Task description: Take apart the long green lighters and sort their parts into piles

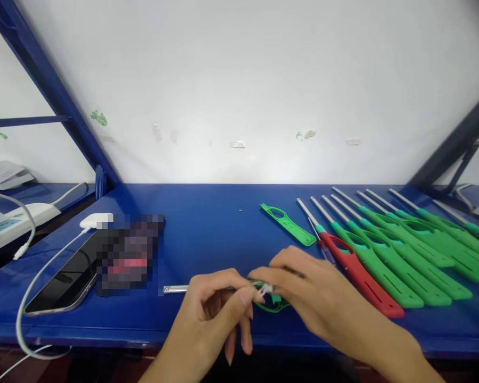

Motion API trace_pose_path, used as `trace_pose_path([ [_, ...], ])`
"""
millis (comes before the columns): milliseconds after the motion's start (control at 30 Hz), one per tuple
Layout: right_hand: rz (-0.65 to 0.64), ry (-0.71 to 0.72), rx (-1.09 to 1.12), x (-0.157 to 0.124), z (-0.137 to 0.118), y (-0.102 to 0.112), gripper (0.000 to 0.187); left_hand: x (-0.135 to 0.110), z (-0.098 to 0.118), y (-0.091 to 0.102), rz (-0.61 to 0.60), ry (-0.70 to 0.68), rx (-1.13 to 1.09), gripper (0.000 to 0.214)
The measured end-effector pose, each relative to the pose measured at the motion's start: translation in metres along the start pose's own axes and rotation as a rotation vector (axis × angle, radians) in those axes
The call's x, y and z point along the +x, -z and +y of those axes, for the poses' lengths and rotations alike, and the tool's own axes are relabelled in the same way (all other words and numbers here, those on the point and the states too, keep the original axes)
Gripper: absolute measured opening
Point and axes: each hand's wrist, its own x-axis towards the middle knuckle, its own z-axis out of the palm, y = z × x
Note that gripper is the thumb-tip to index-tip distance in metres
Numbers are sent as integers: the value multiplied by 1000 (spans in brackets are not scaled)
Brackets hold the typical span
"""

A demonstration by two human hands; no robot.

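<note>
Both my hands meet at the front edge of the blue table (pixel 207 223). My left hand (pixel 213 311) pinches a green long-nosed lighter (pixel 273 303) near its small white part; the metal nozzle (pixel 175 289) sticks out to the left. My right hand (pixel 307 287) lies over the green handle with fingers curled round it. Just beyond the right hand lies a loose green handle shell (pixel 289 224).
A red lighter (pixel 359 276) and several finished green lighters (pixel 415 250) lie in a row on the right. A phone (pixel 62 284) with a white charging cable (pixel 35 282) lies at the left. Blue frame struts (pixel 51 90) rise at both sides.
</note>
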Motion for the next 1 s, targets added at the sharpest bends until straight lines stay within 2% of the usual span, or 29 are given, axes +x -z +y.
trace_pose_path([
  [100, 67, -198, 27, -6, 8, 21, 24, -3, 1, -5, 82, -78, 135, 43],
  [200, -15, -322, 21, -15, 21, 36, 17, -8, 0, -8, 168, -215, 332, 37],
  [333, -225, -321, 36, -22, 37, 40, 17, -9, 1, -10, 195, -418, 617, 25],
  [433, -262, -299, 38, -22, 41, 35, 18, -6, -1, -10, 184, -631, 827, 30],
  [500, -269, -287, 43, -20, 40, 33, 18, -3, -6, -8, 187, -700, 976, 39],
  [600, -298, -289, 54, -16, 37, 31, 16, 2, -16, -5, 130, -636, 1178, 44],
  [700, -321, -290, 73, -14, 36, 30, 16, 4, -22, -4, 34, -560, 1272, 47],
  [867, -304, -256, 59, -14, 35, 28, 25, 3, -23, -7, 0, -527, 1211, 35],
  [1000, -273, -255, 62, -13, 34, 26, 23, 4, -22, -7, 1, -509, 1167, 33],
])
